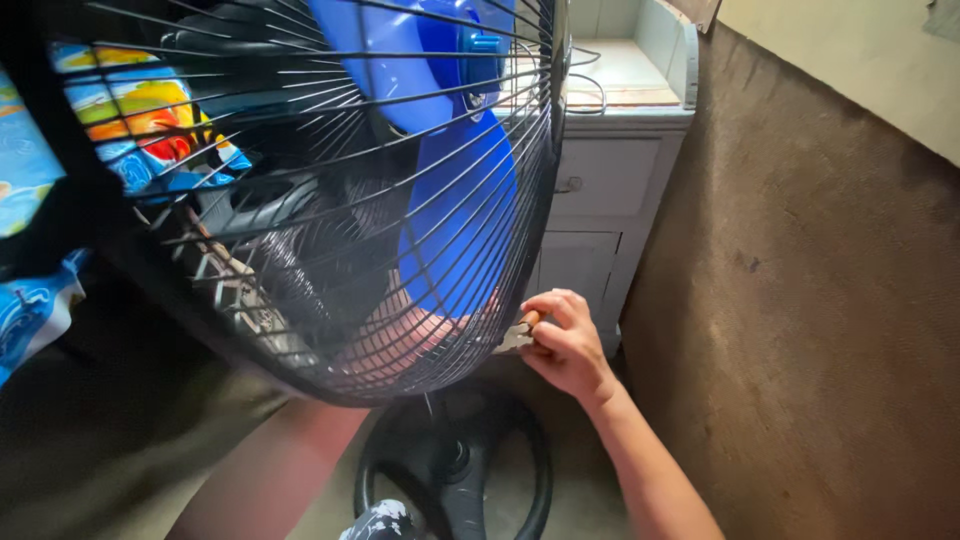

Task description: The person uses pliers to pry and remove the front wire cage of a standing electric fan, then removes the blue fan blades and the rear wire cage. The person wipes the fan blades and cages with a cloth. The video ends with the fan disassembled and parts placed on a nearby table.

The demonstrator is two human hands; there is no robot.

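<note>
A large standing fan fills most of the view, its black wire guard tilted toward the camera with the blue blades behind the wires. Below it sits the round black base on the floor, and to the right stand a pale cabinet and a brown wall.

The left hand reaches up behind the lower guard and shows only through the wires (so I cannot tell whether its grip is wide or closed). The right hand is at the guard's lower right rim, its grip narrow, fingers pinched on a small pale clip-like piece that touches the rim.

Judging by this, the step in hand is working that fastener at the edge of the guard. The next move seems to call for a steady guard, braced from behind, and a fine pull or turn right at the rim.
</note>
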